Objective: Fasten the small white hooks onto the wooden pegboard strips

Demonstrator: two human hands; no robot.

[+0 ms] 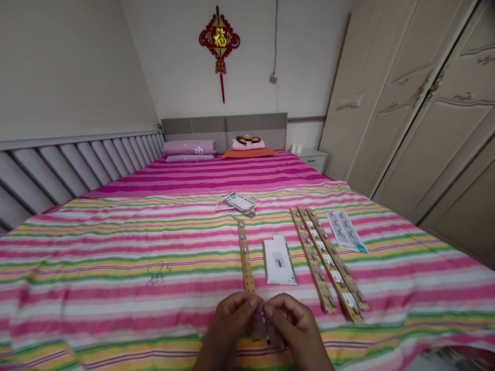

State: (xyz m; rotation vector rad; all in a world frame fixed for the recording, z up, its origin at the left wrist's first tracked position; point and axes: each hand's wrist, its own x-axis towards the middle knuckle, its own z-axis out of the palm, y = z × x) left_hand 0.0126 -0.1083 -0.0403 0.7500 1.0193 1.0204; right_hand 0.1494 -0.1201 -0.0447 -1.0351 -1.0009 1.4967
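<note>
My left hand (234, 322) and my right hand (294, 324) are close together at the near edge of the bed, fingertips pinched. Between them is a small clear plastic bag (264, 325) with something small and shiny at it; its exact shape is too small to make out. Just beyond my left hand lies a wooden strip (248, 270) with rows of holes and a few metal pieces at its far end. My hands cover its near part. A white card (279, 265) with a small picture lies beyond my right hand.
Three wooden strips (327, 257) bearing metal and white pieces lie to the right, beside a printed sheet (345, 231). Farther back is a plastic-wrapped pack (238, 202). Thin tangled strands (158, 274) rest on the striped sheet (96, 257) at left.
</note>
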